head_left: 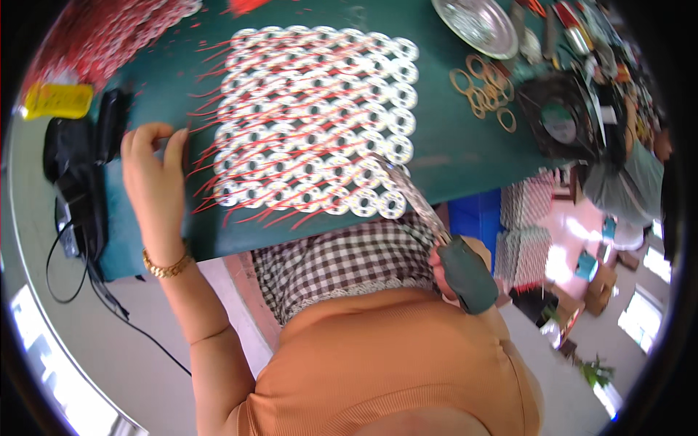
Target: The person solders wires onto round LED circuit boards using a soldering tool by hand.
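A square panel of joined white ring-shaped pieces (313, 138) lies on the green table mat, with thin red wires (207, 156) running across it and sticking out past its left and near edges. Just left of those wire ends is my left hand (154, 163), fingers curled and thumb meeting index; whatever they hold, if anything, is too small to see. My right hand (445, 272) grips a long metal-shafted tool (418, 192), whose tip reaches the panel's right near corner. A dark green piece (469, 276) hides most of this hand; I cannot tell whether it is handle or covering.
Red-wired panels (109, 43) pile up far left, beside a yellow object (58, 100) and black devices with cables (73, 160). Tan rings (483, 87), a metal dish (480, 25) and a black fan (563, 116) stand right. Another person (629, 178) is farther right.
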`<state>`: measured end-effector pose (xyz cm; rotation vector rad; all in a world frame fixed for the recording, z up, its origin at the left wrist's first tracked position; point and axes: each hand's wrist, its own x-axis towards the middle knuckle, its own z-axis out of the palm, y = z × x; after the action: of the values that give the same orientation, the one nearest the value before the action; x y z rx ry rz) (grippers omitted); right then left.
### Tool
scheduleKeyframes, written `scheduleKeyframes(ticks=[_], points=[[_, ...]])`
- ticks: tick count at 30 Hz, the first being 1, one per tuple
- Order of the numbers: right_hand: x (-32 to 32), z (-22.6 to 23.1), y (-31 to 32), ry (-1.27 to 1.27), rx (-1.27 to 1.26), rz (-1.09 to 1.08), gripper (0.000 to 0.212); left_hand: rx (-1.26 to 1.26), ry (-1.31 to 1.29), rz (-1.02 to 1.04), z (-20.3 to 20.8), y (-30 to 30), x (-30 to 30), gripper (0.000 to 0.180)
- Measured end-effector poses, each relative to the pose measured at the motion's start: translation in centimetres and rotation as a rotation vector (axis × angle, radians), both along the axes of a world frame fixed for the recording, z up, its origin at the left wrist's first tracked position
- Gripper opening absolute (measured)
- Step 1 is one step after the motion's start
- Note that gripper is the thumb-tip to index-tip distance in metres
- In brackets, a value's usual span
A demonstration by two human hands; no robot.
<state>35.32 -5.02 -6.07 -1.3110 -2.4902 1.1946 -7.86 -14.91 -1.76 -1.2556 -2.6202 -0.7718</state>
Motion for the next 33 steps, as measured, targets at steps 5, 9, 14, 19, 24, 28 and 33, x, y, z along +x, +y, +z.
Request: scheduleKeyframes(ticks=[5, 9, 14, 19, 24, 28, 33], points=[[-1.9, 1.5, 0.6, 0.163, -0.042, -0.065, 0.035, -0.153, -0.134, 0.03, -0.2, -0.9, -1.1, 0.013], [-1.9, 0.2, 0.3, 0.22, 0.117, 0.058, 0.038, -0.184, -0.033, -0.013, -1.0, -0.5, -1.2, 0.014], [-1.5, -1.6, -0.5, 0.311, 0.197, 0.018, 0.042, -0.174, 0.042, -0.019, -0.7, 0.6, 1.2, 0.016], [-2.3, 0.8, -0.1, 0.192, 0.173, 0.03, 0.043, -0.119, 0.043, 0.024, -1.6, -0.4, -0.9, 0.013], [-1.2, 0.8, -0.1, 0.15, -0.085, -0.009, 0.04, 0.389, -0.37, 0.091, 1.7, 0.5, 6.5, 0.007], [-2.2, 4.1, 1.7, 0.079, -0.153, 0.166, 0.015, 0.195, -0.394, -0.619, 3.2, 1.9, 13.1, 0.015], [0.1, 1.5, 0.6, 0.356, -0.061, 0.078, 0.03, 0.021, -0.447, -0.81, -0.1, 3.2, 14.8, 0.021]])
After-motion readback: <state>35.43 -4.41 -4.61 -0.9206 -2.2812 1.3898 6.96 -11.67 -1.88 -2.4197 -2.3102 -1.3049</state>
